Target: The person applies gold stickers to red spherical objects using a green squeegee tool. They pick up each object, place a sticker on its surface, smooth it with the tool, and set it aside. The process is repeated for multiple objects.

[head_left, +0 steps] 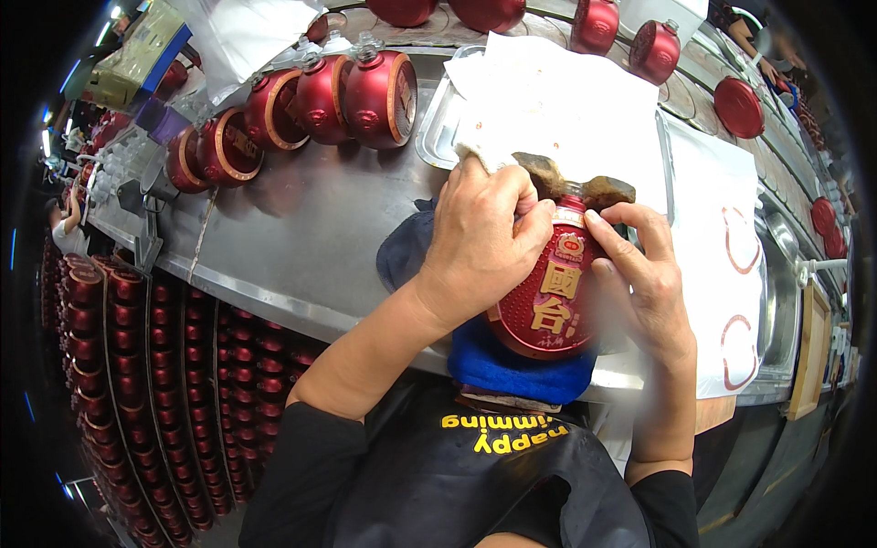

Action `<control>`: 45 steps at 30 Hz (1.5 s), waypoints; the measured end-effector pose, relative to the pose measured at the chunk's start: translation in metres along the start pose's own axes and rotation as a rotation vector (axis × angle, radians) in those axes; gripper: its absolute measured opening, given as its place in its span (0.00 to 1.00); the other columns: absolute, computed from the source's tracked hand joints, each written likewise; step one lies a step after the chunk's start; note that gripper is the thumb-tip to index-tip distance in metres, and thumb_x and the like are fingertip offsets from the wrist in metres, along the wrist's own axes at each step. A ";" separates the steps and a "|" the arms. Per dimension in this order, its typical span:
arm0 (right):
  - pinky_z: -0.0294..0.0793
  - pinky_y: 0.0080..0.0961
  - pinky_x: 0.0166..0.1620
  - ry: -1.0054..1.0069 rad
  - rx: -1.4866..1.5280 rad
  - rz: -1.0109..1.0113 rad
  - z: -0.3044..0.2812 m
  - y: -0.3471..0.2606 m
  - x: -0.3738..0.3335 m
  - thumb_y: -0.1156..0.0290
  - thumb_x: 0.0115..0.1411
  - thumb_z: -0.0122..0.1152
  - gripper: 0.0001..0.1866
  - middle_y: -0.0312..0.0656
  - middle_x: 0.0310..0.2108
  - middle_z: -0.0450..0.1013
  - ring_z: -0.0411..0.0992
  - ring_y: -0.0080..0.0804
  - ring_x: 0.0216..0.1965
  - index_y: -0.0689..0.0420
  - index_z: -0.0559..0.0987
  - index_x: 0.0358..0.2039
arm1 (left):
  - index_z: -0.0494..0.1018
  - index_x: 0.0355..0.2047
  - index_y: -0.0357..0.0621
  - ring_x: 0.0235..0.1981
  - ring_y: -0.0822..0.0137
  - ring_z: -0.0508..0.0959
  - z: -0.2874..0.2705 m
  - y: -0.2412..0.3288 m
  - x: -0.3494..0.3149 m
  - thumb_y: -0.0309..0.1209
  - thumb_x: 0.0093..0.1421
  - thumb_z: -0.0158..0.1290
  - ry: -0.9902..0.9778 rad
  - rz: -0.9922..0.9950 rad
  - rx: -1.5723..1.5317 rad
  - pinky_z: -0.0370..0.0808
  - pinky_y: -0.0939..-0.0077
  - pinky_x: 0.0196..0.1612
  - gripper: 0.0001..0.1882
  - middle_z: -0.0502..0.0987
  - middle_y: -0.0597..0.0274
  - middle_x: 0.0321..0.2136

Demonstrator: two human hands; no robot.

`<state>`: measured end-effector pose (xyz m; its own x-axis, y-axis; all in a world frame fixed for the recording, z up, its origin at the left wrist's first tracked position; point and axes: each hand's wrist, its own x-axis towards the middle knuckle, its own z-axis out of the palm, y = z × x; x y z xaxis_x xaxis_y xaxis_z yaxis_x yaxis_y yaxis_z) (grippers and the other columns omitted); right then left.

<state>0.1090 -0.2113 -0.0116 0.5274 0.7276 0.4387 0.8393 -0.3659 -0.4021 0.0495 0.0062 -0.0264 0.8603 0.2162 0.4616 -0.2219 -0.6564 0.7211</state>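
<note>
A red, round-bodied bottle [559, 292] with raised gold characters lies tilted in front of me, its neck pointing away. It rests on a blue cloth [521, 374] and against a brown, worn support [610, 190]. Around the base of its neck runs a pale label strip [568, 217]. My left hand [484, 233] is closed, with a folded white cloth [484, 157] at its curled fingers and the thumb on the strip's left end. With bent fingers, my right hand [644, 274] presses the strip's right end and grips the bottle's right side.
Several red bottles [379, 100] stand on the metal worktop [301, 228] at left. White sheets [566, 110] cover a metal tray beyond my hands. Ring-shaped labels [738, 352] lie on backing paper at right. More bottles ride a conveyor [690, 96] behind; stacked red bottles [128, 365] fill the lower left.
</note>
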 end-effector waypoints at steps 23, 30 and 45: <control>0.72 0.42 0.55 0.029 0.005 -0.051 0.000 0.000 0.006 0.79 0.58 0.66 0.20 0.48 0.46 0.73 0.71 0.50 0.51 0.62 0.81 0.53 | 0.71 0.26 0.39 0.36 0.45 0.73 0.002 -0.001 -0.001 0.29 0.57 0.62 0.006 0.029 0.030 0.71 0.53 0.42 0.11 0.71 0.43 0.31; 0.73 0.42 0.55 0.022 0.006 -0.057 0.001 0.000 0.005 0.79 0.58 0.66 0.21 0.48 0.46 0.73 0.71 0.51 0.51 0.60 0.81 0.53 | 0.71 0.27 0.40 0.37 0.45 0.74 0.001 -0.003 -0.002 0.30 0.57 0.63 0.024 0.016 -0.008 0.72 0.53 0.43 0.12 0.71 0.44 0.31; 0.73 0.41 0.55 -0.044 -0.005 0.012 -0.004 -0.008 0.009 0.76 0.59 0.66 0.22 0.49 0.47 0.72 0.71 0.49 0.50 0.58 0.81 0.55 | 0.73 0.34 0.39 0.32 0.80 0.72 -0.005 -0.026 -0.016 0.33 0.69 0.58 -0.194 -0.547 -0.937 0.71 0.82 0.36 0.10 0.76 0.68 0.29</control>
<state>0.1080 -0.2041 -0.0009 0.5314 0.7480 0.3977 0.8335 -0.3777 -0.4032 0.0389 0.0236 -0.0505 0.9878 0.1393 -0.0695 0.0215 0.3198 0.9473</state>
